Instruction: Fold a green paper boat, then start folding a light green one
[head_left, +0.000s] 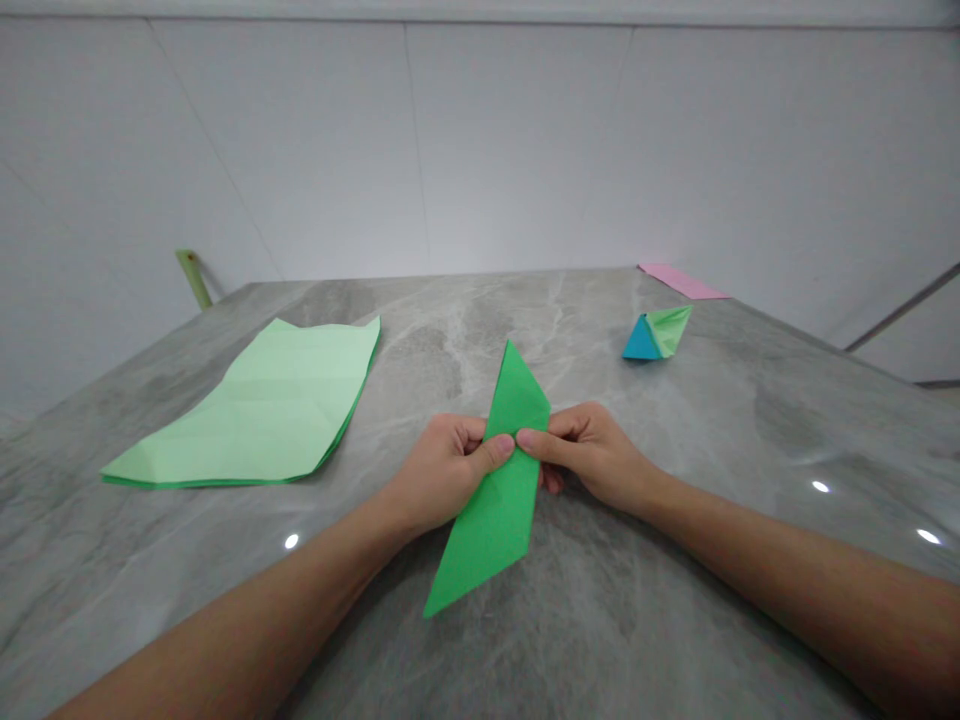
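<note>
A folded green paper [491, 520], long and pointed at both ends, is held above the table in the middle of the head view. My left hand [448, 468] grips its left edge, thumb on top and fingers behind. From the right side my right hand [592, 452] pinches the same paper, its thumb tip almost meeting the left thumb near the centre. Most of the fingers under the paper are hidden.
Light green sheets [262, 410] lie stacked at the left on the grey marbled table [450, 310]. A small blue and green folded paper piece [658, 334] stands at the back right, near a pink paper [684, 282]. A white wall [480, 150] rises behind.
</note>
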